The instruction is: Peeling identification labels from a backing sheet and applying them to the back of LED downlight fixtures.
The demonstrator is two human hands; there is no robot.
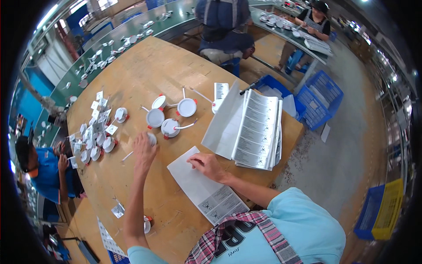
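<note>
My left hand (144, 153) is closed over a small round white downlight (152, 139) on the wooden table; my fingers cover most of it, and its cable sticks out to the left. Under my right hand (207, 166) lies a pale label sheet (184, 169), with printed silver labels left at its near end. The right thumb and fingertips are pinched together above the sheet; whatever they hold is too small to make out. Just beyond my left hand sits a group of white downlights (154, 118) with red clips, some face up and one showing its back and cable.
A thick stack of silver label sheets (257, 127) lies at the right. Labelled downlights (94, 136) are heaped on the left, near a person in blue (46, 169). One downlight (147, 224) sits close to my left forearm. Blue crates (320, 99) stand beyond the table's right edge.
</note>
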